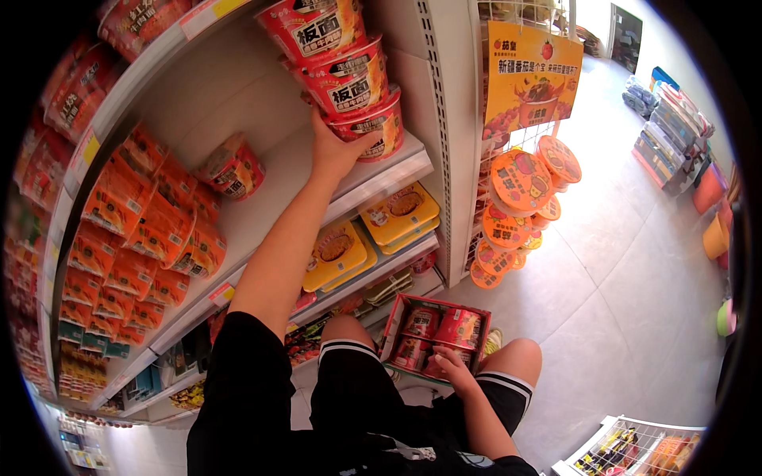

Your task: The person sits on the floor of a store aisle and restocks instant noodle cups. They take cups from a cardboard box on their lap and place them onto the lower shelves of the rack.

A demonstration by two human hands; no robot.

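My left hand (340, 147) reaches up to a shelf and grips the lowest of three stacked red instant noodle tubs (378, 134). Its thumb lies across the tub's front, while the other fingers are partly hidden at the side. The stack stands at the right end of the shelf board (381, 178), against the upright. Between my knees is an open cardboard carton (387, 333) with several red noodle tubs (461, 327) inside. My right hand (457, 370) is over the carton's near right tub, fingers bent; whether it grips that tub is unclear.
A single red tub (235, 169) and stacked orange noodle packs (143, 214) share the shelf. Yellow trays (402, 211) sit one level below. Round orange-lidded tubs (521, 181) jut from a side rack. A wire basket (643, 449) is at lower right.
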